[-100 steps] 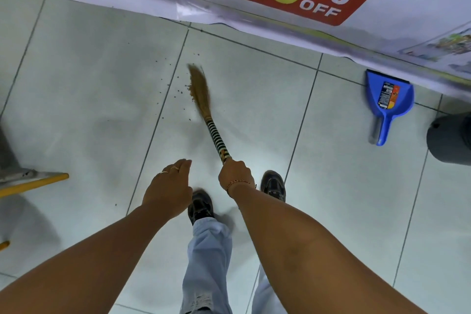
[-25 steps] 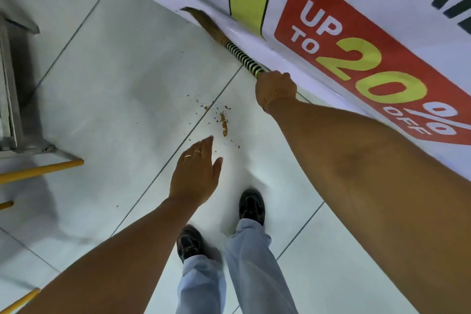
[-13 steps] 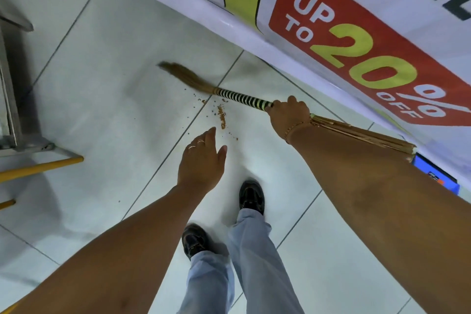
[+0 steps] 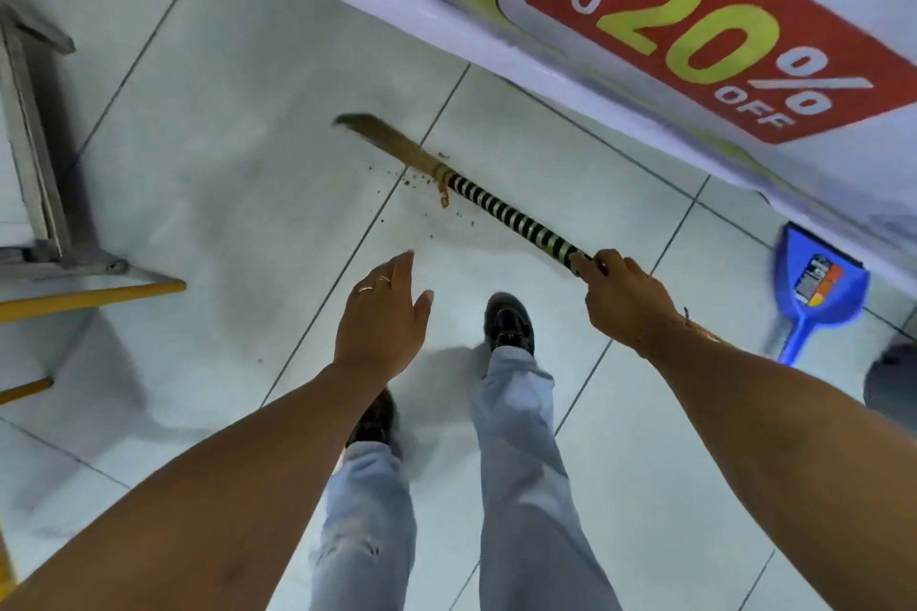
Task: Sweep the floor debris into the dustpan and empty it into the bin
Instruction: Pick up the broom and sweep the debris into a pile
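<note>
My right hand (image 4: 625, 300) grips the striped black-and-yellow handle of a straw broom (image 4: 501, 206). Its brown bristles (image 4: 382, 139) lie low over the white tiled floor, pointing up and left. A small pile of brown debris (image 4: 441, 196) sits on the tile just under the broom's neck, with loose specks scattered around it. My left hand (image 4: 382, 320) hovers empty above the floor with fingers spread, left of the broom. A blue dustpan (image 4: 818, 288) lies on the floor at the right, against the banner's foot.
A white banner (image 4: 694, 40) with a red "UP TO 20% OFF" panel runs diagonally across the top right. A metal frame with yellow bars (image 4: 49, 213) stands at the left. A dark grey bin (image 4: 893, 380) shows at the right edge. My two shoes stand below the debris.
The broom came out from under the banner and swept down and right toward the debris pile. The view shifted right, bringing the dustpan and bin edge into sight. My left hand stayed empty.
</note>
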The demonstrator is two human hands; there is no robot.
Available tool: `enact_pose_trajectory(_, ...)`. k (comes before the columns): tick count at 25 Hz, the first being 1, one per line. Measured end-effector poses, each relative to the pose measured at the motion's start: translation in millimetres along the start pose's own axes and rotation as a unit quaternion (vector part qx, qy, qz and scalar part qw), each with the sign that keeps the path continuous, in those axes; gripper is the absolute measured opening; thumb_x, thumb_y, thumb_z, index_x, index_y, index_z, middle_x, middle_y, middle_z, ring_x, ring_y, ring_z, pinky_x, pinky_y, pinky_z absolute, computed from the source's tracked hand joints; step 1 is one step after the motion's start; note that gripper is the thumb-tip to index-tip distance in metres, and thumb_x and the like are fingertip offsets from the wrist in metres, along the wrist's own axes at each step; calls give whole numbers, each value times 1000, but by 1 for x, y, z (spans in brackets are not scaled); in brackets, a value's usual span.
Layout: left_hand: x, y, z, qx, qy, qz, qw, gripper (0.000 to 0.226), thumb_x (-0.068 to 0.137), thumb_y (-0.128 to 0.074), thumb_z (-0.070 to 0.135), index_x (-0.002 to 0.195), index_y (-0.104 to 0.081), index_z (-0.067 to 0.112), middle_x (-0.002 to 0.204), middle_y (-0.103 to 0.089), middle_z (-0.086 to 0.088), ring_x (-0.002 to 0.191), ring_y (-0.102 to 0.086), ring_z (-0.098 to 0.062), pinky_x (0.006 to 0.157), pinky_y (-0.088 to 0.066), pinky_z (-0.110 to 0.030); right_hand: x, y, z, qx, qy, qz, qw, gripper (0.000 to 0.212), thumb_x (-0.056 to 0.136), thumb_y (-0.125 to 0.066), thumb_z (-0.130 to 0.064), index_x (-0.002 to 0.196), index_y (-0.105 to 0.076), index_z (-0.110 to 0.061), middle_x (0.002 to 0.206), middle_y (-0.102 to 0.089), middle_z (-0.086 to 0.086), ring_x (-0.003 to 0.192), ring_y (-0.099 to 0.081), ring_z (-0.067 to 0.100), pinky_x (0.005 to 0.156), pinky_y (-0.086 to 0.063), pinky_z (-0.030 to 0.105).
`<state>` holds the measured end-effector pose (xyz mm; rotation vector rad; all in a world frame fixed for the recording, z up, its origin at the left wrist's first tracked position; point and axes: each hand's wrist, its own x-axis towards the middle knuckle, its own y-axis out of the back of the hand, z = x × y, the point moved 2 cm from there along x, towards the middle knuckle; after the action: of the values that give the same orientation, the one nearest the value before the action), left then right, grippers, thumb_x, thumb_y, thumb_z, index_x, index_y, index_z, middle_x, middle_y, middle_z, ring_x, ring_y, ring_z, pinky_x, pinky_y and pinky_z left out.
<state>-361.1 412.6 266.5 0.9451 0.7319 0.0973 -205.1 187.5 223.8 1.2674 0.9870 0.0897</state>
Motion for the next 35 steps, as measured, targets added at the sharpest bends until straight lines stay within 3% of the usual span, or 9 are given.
enact_pose_trajectory(6,-65,-1,-88,48,-60,10,997,50,92,-49,26,134,-37,1,134,-52,-22,126,-49,-35,105,-41,-44,-60,-65,-179,163,-26,-122,979,46,94,-45,-23,140,-40,-22,126,-50,18,105,-59,40,83,-51,43)
enact_pose_trajectory(10,-84,5,-140,68,-58,13,996,48,91,-49,25,132,-42,0,131,-55,-23,121,-53,-36,101,-45,-46,-36,-74,-286,250,-67,-209,943,39,95,-44,-23,132,-52,-12,124,-60,16,109,-60,35,88,-50,37)
enact_pose_trajectory(13,-82,9,-158,81,-37,12,996,49,92,-49,27,133,-40,0,132,-54,-23,121,-52,-37,102,-43,-45,-6,-64,-301,353,-166,-217,895,34,95,-45,-20,123,-57,-4,122,-62,17,109,-61,33,86,-51,35)
enact_pose_trajectory(17,-76,3,-159,93,-46,3,995,51,92,-49,28,133,-39,-1,130,-55,-25,120,-53,-39,102,-43,-45,11,-70,-278,439,-268,-184,838,33,94,-46,-18,119,-58,0,116,-67,18,105,-66,34,69,-53,35)
enact_pose_trajectory(23,-77,-11,-140,73,-66,-10,995,50,92,-49,25,133,-39,-2,129,-55,-26,122,-51,-39,103,-43,-45,-7,-96,-240,496,-351,-145,780,34,92,-45,-20,118,-59,-2,113,-67,19,101,-67,35,82,-55,41)
enact_pose_trajectory(25,-81,-13,-135,81,-75,-10,994,49,91,-52,24,131,-41,-3,125,-58,-26,118,-54,-39,100,-46,-46,-18,-95,-231,477,-354,-140,792,34,93,-43,-18,120,-57,-2,114,-66,18,101,-67,34,79,-54,36)
enact_pose_trajectory(28,-84,-14,-129,88,-85,-4,992,48,90,-54,22,128,-43,-4,119,-61,-28,115,-57,-40,97,-48,-46,-45,-91,-224,408,-302,-109,854,38,96,-36,-19,132,-49,-13,112,-65,18,101,-63,35,78,-52,35)
enact_pose_trajectory(31,-83,-15,-126,89,-80,-6,993,48,91,-51,22,130,-41,-4,122,-59,-28,120,-53,-39,101,-44,-46,-83,-91,-223,384,-250,-50,888,44,98,-34,-21,142,-39,-26,104,-68,20,97,-61,38,81,-50,39)
enact_pose_trajectory(35,-86,-19,-117,95,-88,-5,992,48,92,-49,24,132,-39,-3,128,-55,-27,122,-51,-39,102,-42,-46,-112,-107,-232,334,-162,-15,928,45,98,-38,-22,143,-37,-18,99,-68,19,87,-64,38,76,-50,39)
